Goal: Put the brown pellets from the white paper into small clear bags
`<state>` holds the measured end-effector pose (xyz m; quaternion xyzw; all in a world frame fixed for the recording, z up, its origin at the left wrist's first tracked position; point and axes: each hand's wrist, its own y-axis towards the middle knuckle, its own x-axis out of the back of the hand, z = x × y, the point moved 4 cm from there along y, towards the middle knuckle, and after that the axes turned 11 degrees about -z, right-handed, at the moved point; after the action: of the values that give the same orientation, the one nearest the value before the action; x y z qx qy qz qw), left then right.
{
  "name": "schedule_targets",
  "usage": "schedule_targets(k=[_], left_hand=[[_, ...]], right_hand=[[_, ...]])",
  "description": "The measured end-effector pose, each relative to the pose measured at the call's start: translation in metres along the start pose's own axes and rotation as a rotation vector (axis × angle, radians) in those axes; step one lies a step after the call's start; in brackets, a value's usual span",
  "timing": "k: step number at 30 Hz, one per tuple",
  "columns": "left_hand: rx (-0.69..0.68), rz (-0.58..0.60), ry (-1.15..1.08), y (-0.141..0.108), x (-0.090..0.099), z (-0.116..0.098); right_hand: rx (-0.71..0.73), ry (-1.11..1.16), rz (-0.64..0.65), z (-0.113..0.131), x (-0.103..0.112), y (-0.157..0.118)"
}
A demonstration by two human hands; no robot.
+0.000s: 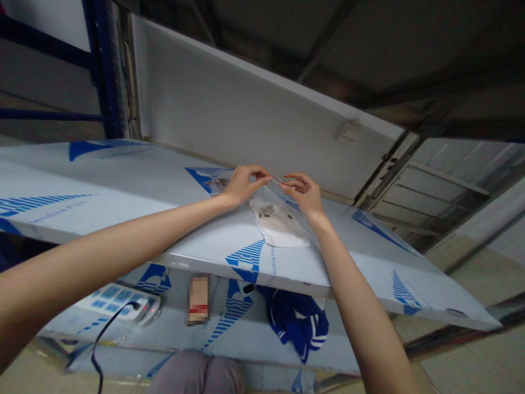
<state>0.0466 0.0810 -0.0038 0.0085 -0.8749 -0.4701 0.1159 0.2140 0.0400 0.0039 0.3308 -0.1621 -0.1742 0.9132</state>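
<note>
My left hand (248, 185) and my right hand (302, 194) are raised close together over the upper table. Their fingertips pinch the two ends of a thin, shiny strip (276, 179), whose kind is too small to make out. Below and between them lies a white cloth-like sheet (283, 231), with several small dark pieces (267, 210) on it. Just left of my left hand, a clear plastic bag (217, 186) with small dark bits rests on the table, partly hidden by the hand.
The upper table (135, 213) is covered in blue-printed protective film. On the lower shelf are a white power strip (123, 301) with a black cable, a blurred-out tan object (199, 298) and a bundled blue-and-white cloth (297, 320). A white wall (238, 104) stands behind.
</note>
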Motion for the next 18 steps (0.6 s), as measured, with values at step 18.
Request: schedule_targets(k=[18], left_hand=[[-0.047, 0.104, 0.023, -0.0020, -0.0022, -0.0094]], right_hand=[[0.008, -0.030, 0.012, 0.0038, -0.0010, -0.0027]])
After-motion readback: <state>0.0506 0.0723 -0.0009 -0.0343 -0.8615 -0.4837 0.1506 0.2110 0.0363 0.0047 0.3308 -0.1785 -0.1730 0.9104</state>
